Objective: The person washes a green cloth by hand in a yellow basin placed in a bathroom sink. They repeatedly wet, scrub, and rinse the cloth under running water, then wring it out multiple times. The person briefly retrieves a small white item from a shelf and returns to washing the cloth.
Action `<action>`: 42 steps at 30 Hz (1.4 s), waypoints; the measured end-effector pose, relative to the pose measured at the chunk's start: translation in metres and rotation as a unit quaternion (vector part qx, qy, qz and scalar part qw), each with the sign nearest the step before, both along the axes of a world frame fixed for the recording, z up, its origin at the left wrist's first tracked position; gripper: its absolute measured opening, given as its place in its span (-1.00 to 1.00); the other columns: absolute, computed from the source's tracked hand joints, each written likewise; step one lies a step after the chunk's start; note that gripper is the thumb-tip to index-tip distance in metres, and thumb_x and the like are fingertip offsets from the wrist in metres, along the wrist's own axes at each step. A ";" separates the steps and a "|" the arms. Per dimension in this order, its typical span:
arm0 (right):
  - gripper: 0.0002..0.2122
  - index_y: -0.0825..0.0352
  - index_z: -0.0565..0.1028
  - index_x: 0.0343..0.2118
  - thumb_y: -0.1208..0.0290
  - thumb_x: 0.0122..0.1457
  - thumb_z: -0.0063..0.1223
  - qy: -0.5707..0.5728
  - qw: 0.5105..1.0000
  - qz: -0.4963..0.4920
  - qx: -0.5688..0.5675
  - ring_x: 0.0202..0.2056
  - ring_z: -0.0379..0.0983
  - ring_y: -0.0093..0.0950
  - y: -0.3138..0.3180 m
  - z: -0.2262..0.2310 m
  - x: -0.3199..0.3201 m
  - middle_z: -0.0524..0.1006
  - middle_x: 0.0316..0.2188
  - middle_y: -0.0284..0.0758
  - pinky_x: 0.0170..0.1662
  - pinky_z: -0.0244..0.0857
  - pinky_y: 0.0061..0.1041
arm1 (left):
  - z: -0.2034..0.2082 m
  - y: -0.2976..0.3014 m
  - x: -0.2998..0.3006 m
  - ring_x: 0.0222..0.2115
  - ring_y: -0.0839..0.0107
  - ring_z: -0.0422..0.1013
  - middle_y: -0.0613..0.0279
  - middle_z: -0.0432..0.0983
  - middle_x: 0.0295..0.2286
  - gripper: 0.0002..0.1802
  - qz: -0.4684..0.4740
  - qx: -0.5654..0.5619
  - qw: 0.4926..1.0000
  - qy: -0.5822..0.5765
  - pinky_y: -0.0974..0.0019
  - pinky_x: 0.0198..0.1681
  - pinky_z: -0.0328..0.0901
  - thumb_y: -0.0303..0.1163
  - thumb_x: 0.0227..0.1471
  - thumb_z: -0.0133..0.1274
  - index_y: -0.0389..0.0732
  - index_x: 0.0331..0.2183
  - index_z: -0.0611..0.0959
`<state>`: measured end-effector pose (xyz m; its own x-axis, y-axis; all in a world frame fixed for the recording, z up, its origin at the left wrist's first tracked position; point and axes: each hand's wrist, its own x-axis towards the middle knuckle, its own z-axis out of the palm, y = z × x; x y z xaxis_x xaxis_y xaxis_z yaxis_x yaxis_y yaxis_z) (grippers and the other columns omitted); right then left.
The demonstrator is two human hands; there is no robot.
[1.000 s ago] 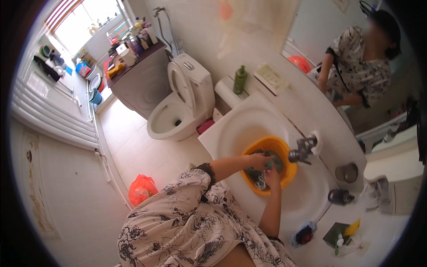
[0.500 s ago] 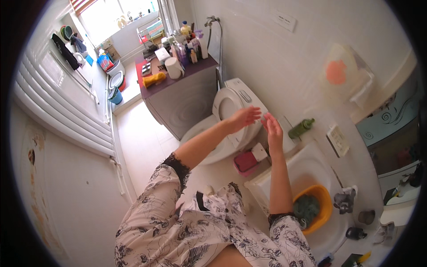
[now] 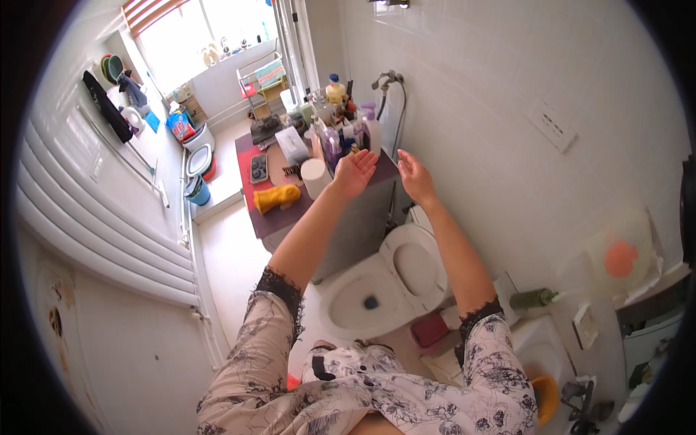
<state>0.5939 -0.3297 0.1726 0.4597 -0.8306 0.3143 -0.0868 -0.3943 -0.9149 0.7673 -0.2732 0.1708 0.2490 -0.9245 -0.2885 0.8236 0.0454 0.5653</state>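
Observation:
Both my hands are raised over the far end of the toilet (image 3: 341, 304), in front of a dark-topped cabinet or appliance (image 3: 286, 225). My left hand (image 3: 355, 174) is palm up with its fingers stretched out and nothing on it. It is nearest to a white cylinder (image 3: 315, 177) like a paper roll and to a group of bottles (image 3: 330, 141). A short gap to the right, my right hand (image 3: 415, 177) is held up with its fingers loosely bent and apart. I see nothing in it.
An orange-yellow object (image 3: 275, 198) and a white box (image 3: 291, 146) lie on the dark top. A shower hose (image 3: 401, 109) hangs on the wall. Beside the toilet are a red bin (image 3: 431, 330) and a green bottle (image 3: 533, 298). The washbasin (image 3: 540, 348) holds a yellow basin (image 3: 544, 399).
My view has turned left, toward the cabinet top. Both hands have moved from beside the washbasin to near the bottles. They are farther apart, and the left palm now faces up.

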 end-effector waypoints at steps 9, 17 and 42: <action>-0.62 0.39 0.26 0.00 0.37 0.11 -0.20 0.179 0.961 -0.101 -0.183 -0.05 0.29 -0.19 -0.098 -0.002 0.110 0.33 -0.05 -0.09 0.02 0.16 -0.36 | -0.015 -0.110 0.090 0.02 0.15 0.17 -0.03 0.19 0.00 -0.50 0.015 -0.007 1.000 0.025 0.20 0.06 0.10 -0.25 0.15 -0.51 -0.38 0.03 0.16; -0.54 0.43 0.17 0.05 0.52 0.02 -0.21 0.371 0.882 -0.161 -0.243 0.11 0.09 -0.28 -0.161 -0.016 0.187 0.19 0.08 -0.14 0.14 0.01 -0.43 | -0.046 -0.208 0.143 0.13 0.16 -0.04 -0.07 -0.02 0.10 -0.43 -0.047 -0.007 0.993 0.105 0.21 0.17 -0.08 -0.20 0.16 -0.51 -0.41 0.08 0.04; -0.53 0.42 0.14 0.07 0.56 0.02 -0.21 0.449 0.794 -0.230 -0.339 0.14 0.06 -0.25 -0.155 -0.041 0.211 0.16 0.10 -0.13 0.13 0.04 -0.42 | -0.043 -0.220 0.169 -0.04 0.16 0.23 -0.04 0.27 -0.09 -0.53 -0.194 -0.003 0.959 0.206 0.21 0.04 0.16 -0.30 0.14 -0.49 -0.44 -0.04 0.25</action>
<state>0.8047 -0.4846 0.1318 0.4493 -0.7550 0.4776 -0.8614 -0.5078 0.0077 0.9366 -0.4934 0.1278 -0.2473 -0.9269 -0.2824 0.9328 -0.3066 0.1894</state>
